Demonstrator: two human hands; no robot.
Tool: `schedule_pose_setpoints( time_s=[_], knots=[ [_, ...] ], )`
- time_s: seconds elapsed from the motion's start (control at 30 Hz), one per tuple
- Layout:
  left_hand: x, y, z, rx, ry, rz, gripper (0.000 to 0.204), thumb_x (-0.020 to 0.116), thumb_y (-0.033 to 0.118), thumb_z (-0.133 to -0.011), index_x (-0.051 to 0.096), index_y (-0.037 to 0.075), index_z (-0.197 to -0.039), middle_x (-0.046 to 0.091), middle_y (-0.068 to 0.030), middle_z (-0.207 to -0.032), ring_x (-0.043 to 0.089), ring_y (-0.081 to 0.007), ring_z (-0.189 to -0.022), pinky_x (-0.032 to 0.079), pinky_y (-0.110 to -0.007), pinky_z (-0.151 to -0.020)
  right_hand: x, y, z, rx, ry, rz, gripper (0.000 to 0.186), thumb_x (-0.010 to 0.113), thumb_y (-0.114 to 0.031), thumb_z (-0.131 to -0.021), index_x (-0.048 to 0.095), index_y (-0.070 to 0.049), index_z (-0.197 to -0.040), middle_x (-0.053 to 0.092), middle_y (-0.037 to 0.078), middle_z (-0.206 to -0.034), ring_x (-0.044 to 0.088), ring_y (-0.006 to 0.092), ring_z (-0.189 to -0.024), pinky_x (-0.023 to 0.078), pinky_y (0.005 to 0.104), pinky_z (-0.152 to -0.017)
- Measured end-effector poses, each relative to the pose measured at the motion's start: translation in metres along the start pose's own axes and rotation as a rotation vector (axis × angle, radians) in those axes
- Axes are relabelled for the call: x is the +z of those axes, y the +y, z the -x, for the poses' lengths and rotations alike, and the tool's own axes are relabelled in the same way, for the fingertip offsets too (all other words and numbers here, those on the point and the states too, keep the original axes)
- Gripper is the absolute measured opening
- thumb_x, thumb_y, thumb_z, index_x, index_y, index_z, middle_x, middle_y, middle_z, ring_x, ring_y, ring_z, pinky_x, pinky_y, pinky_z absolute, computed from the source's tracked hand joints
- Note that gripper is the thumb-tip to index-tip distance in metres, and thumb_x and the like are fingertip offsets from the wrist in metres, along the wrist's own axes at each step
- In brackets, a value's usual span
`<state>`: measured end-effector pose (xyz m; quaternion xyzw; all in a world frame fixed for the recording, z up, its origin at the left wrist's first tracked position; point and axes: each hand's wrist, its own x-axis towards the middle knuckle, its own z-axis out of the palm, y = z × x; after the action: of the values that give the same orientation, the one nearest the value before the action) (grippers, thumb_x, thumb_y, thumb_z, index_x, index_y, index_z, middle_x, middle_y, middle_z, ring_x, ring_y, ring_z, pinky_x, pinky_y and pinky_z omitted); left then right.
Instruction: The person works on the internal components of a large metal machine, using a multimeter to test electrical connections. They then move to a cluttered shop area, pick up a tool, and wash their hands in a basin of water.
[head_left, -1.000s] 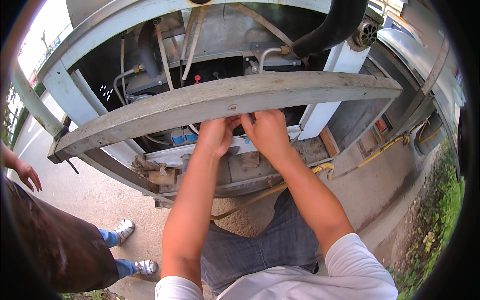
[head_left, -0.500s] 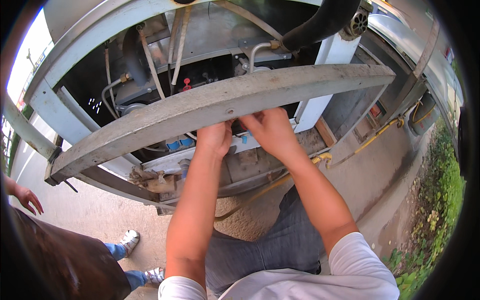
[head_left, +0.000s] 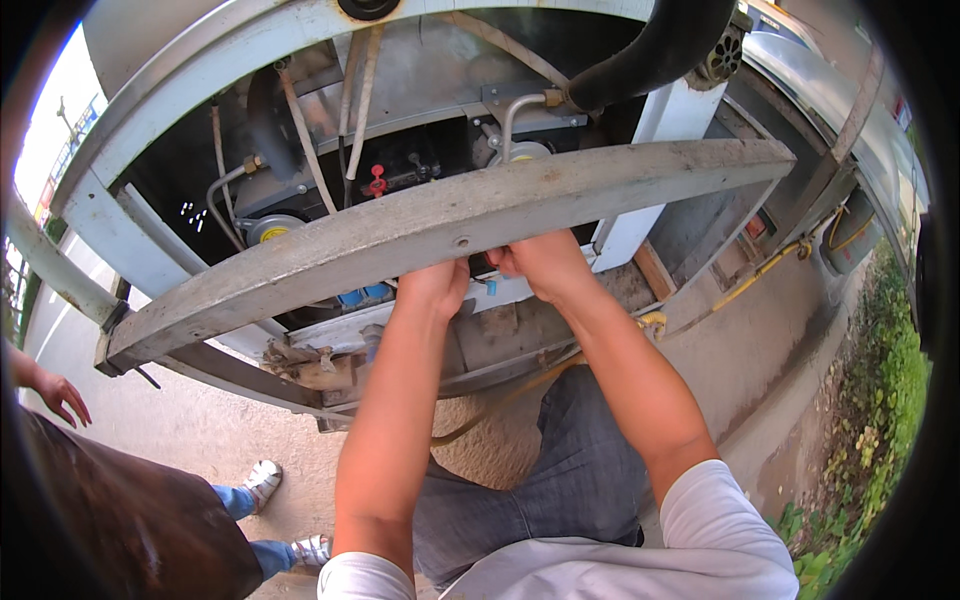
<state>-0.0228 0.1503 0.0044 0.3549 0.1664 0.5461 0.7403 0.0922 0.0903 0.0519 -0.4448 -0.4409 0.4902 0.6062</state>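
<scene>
While both bare forearms stretch forward from the lower edge, I see the left hand [head_left: 432, 285] and right hand [head_left: 545, 264] meet just below and behind a curved-looking grey metal bar [head_left: 455, 218]. The fingers of each hand are bent inward, close together, but the bar covers most of the tips, so I cannot tell whether they are grasping anything. A small blue piece [head_left: 491, 288] shows just beneath the right hand, in the gap between the two wrists; whether it touches the fingers, I cannot make out.

Left of the left hand, a pair of blue fittings [head_left: 362, 296] sits low inside the open pale cabinet [head_left: 105, 215]. Beyond the bar I can pick out a red fitting [head_left: 377, 182], a round part with a yellow centre [head_left: 272, 230], and a thick black pipe [head_left: 655, 62] at the upper right. A yellow hose [head_left: 755, 285] runs along the right. Over on the left, another person's hand [head_left: 62, 397] hangs beside a dark brown garment [head_left: 125, 505].
</scene>
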Motion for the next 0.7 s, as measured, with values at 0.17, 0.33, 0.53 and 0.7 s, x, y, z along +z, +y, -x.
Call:
schedule_pose_setpoints(
  time_s=[0.17,0.33,0.53,0.7],
  knots=[
    [0.012,0.004,0.008,0.046,0.067,-0.017,0.013,0.058,0.014,-0.08,0.057,0.005,-0.088,0.06,-0.0071,-0.077,0.055,-0.0178,-0.063,0.044,-0.031,-0.063,-0.011,-0.002,0.0,0.315,-0.188,-0.348,0.014,0.054,-0.017,-0.082,0.053,-0.004,-0.075,0.049,0.005,-0.059,0.036,0.0095,-0.045,0.028,0.0258,-0.041],
    [-0.007,0.008,0.004,-0.074,-0.139,-0.022,0.013,0.055,0.01,-0.083,0.054,0.005,-0.095,0.059,-0.0069,-0.091,0.056,-0.0185,-0.083,0.045,-0.032,-0.075,-0.016,-0.004,-0.008,0.509,-0.323,-0.532,0.016,0.053,-0.022,-0.083,0.051,-0.007,-0.078,0.051,0.004,-0.063,0.036,0.0094,-0.045,0.028,0.0249,-0.042],
    [0.005,0.003,0.006,0.066,0.139,-0.055,0.014,0.059,0.01,-0.08,0.056,0.006,-0.093,0.061,-0.0071,-0.088,0.057,-0.0177,-0.075,0.045,-0.029,-0.071,-0.016,0.018,-0.017,0.291,-0.202,-0.323,0.012,0.056,-0.018,-0.081,0.053,-0.006,-0.079,0.052,0.005,-0.065,0.042,0.0126,-0.049,0.035,0.027,-0.045],
    [0.017,0.002,0.01,0.088,0.313,-0.149,0.019,0.059,0.007,-0.081,0.055,0.007,-0.099,0.059,-0.0053,-0.1,0.055,-0.0164,-0.092,0.044,-0.03,-0.08,-0.015,0.021,-0.009,-0.794,0.113,0.939,0.018,0.058,-0.014,-0.077,0.059,0.001,-0.087,0.06,0.016,-0.081,0.057,0.0317,-0.076,0.045,0.0394,-0.068]
  ],
)
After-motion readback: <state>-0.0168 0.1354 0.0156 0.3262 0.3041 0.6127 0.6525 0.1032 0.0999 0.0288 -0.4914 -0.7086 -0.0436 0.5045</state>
